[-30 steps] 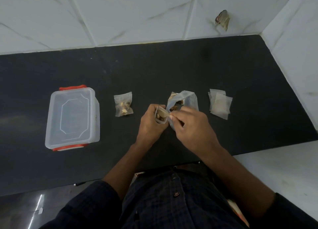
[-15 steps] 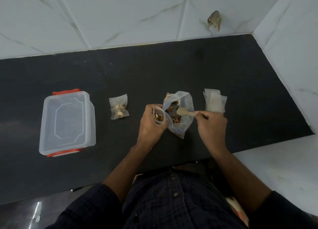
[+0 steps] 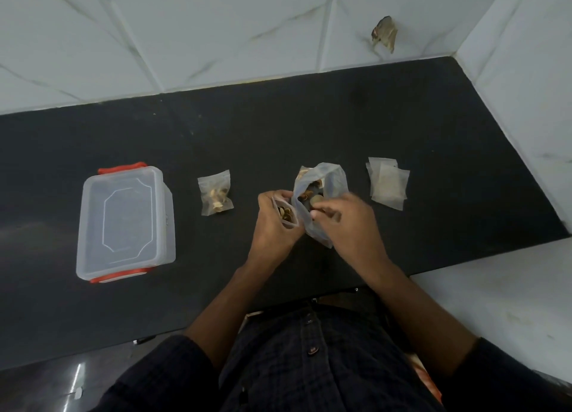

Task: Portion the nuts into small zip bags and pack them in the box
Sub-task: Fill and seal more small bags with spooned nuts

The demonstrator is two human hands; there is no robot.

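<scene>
Scooping in progress — second portion being filled.

Left hand (image 3: 275, 225) is gripping the small zip bag (image 3: 286, 215) mouth-up at frame centre; right hand (image 3: 343, 222) is pinching a scoop (image 3: 316, 199) inside the nut bag (image 3: 318, 194) — immediately right of the zip bag, so the transfer runs leftward. Box (image 3: 123, 222) is sitting lidded at left on the desk (image 3: 433, 139).

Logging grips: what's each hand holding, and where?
Left hand: small zip bag, round its body. Right hand: spoon, by its handle, over the nut bag.
</scene>
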